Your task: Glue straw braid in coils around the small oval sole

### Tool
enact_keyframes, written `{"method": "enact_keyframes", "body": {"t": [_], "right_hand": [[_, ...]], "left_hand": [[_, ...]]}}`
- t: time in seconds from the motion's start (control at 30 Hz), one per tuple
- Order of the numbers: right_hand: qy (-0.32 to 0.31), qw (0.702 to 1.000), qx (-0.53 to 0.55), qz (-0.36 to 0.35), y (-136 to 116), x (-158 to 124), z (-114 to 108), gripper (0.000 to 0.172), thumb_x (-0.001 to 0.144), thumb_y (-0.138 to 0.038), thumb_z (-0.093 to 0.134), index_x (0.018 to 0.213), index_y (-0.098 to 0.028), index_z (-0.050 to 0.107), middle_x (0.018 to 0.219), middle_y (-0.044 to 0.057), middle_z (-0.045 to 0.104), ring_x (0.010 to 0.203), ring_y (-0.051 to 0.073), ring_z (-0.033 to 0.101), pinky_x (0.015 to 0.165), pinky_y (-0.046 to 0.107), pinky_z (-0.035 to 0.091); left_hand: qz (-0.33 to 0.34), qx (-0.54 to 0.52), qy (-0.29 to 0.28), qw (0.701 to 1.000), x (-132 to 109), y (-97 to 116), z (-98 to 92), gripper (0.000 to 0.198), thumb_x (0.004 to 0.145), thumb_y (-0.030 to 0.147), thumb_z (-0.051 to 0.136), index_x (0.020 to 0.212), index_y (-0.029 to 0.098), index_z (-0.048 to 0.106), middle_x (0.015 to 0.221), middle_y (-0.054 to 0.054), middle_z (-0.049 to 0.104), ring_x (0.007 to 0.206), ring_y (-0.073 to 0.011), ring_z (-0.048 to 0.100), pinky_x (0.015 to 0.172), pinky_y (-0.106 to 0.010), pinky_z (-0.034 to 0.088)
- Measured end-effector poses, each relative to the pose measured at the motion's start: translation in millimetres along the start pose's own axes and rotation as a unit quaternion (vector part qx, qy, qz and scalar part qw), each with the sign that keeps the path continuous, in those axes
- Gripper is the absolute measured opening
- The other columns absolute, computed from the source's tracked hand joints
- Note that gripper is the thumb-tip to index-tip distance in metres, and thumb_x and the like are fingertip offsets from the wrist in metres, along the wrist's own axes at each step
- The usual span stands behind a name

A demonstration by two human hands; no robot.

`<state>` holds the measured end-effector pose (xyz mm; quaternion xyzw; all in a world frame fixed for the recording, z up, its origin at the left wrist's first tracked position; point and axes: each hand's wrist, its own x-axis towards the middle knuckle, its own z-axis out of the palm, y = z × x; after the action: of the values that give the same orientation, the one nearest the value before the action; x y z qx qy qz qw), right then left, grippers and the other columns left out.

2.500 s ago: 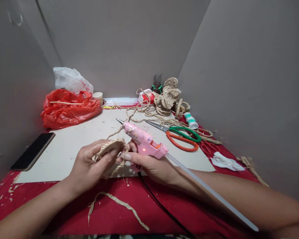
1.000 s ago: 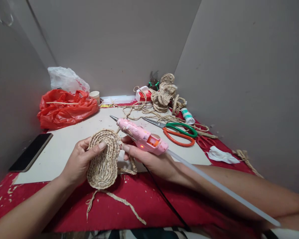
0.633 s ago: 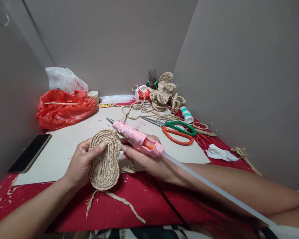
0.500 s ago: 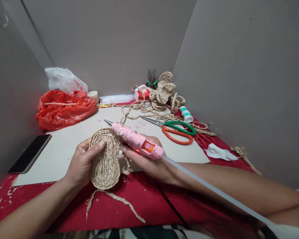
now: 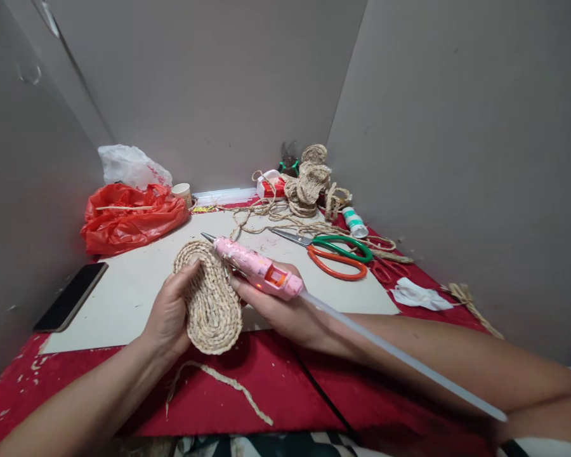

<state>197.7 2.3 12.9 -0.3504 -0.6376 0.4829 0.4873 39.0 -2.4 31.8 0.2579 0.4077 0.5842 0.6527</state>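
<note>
My left hand (image 5: pixel 169 314) grips the left edge of an oval woven jute mat (image 5: pixel 210 298), holding it tilted up above the table's front. My right hand (image 5: pixel 278 310) is closed round a pink hot glue gun (image 5: pixel 254 266) with its orange light on. The gun's metal nozzle points left at the mat's upper edge. A long clear glue stick (image 5: pixel 400 360) juts from the back of the gun over my right forearm. A loose braided jute tail (image 5: pixel 219 381) hangs from the mat onto the red cloth.
A white board (image 5: pixel 133 285) lies on the red tablecloth (image 5: pixel 285 393). Scissors with green and orange handles (image 5: pixel 337 257) lie right of the gun. Jute coils (image 5: pixel 309 184), a small bottle (image 5: pixel 354 222), red plastic bag (image 5: pixel 128 216), paper cup (image 5: pixel 183 190) and phone (image 5: pixel 71 295) surround it. Grey walls enclose the table.
My left hand turned the mat from edge-on to face up. The glue gun swung left until its nozzle reached the mat's top edge.
</note>
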Motion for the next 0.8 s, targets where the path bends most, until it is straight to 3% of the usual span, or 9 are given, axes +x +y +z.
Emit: {"method": "enact_keyframes", "body": {"t": [0.27, 0.4, 0.5, 0.6, 0.8], "right_hand": [[-0.017, 0.998, 0.059, 0.004, 1, 0, 1, 0.026, 0.085, -0.030, 0.061, 0.107, -0.017, 0.067, 0.084, 0.002, 0.065, 0.077, 0.015, 0.057, 0.071, 0.027, 0.048], [-0.015, 0.996, 0.077, 0.043, -1, -1, 2, 0.044, 0.083, -0.033, 0.064, 0.125, -0.019, 0.060, 0.083, 0.002, 0.066, 0.072, 0.014, 0.056, 0.067, 0.027, 0.050], [-0.027, 0.995, 0.093, 0.038, 2, -1, 3, 0.050, 0.084, -0.036, 0.064, 0.132, -0.024, 0.055, 0.095, 0.002, 0.067, 0.076, 0.013, 0.057, 0.069, 0.025, 0.050], [-0.034, 0.995, 0.093, 0.026, 7, -1, 4, 0.052, 0.085, -0.037, 0.064, 0.135, -0.027, 0.052, 0.105, 0.002, 0.066, 0.075, 0.011, 0.056, 0.067, 0.023, 0.050], [-0.028, 0.996, 0.069, 0.041, 8, -1, 5, 0.050, 0.082, -0.042, 0.065, 0.128, -0.026, 0.057, 0.103, 0.004, 0.067, 0.070, 0.011, 0.055, 0.063, 0.025, 0.048]], "left_hand": [[-0.007, 0.009, -0.002, 1.000, -5, -4, 3.7, 0.026, 0.070, 0.018, 0.072, 0.095, 0.010, 0.069, 0.082, -0.010, 0.075, 0.073, -0.0252, 0.071, 0.076, -0.039, 0.058], [0.005, -0.008, -0.004, 1.000, -1, 1, 0.5, 0.021, 0.071, 0.020, 0.071, 0.090, 0.010, 0.070, 0.081, -0.010, 0.075, 0.073, -0.0248, 0.071, 0.078, -0.040, 0.058], [0.008, -0.016, 0.001, 1.000, 4, 5, -3.6, 0.017, 0.073, 0.020, 0.068, 0.087, 0.010, 0.070, 0.077, -0.010, 0.075, 0.073, -0.0251, 0.071, 0.079, -0.040, 0.058], [0.010, -0.023, -0.003, 1.000, 8, 8, -8.5, 0.017, 0.073, 0.020, 0.068, 0.086, 0.010, 0.070, 0.076, -0.010, 0.075, 0.076, -0.0253, 0.072, 0.081, -0.040, 0.057], [0.014, -0.023, -0.024, 0.999, 8, 12, -14.9, 0.017, 0.075, 0.021, 0.067, 0.087, 0.011, 0.070, 0.079, -0.010, 0.075, 0.079, -0.0258, 0.072, 0.082, -0.040, 0.057]]}}
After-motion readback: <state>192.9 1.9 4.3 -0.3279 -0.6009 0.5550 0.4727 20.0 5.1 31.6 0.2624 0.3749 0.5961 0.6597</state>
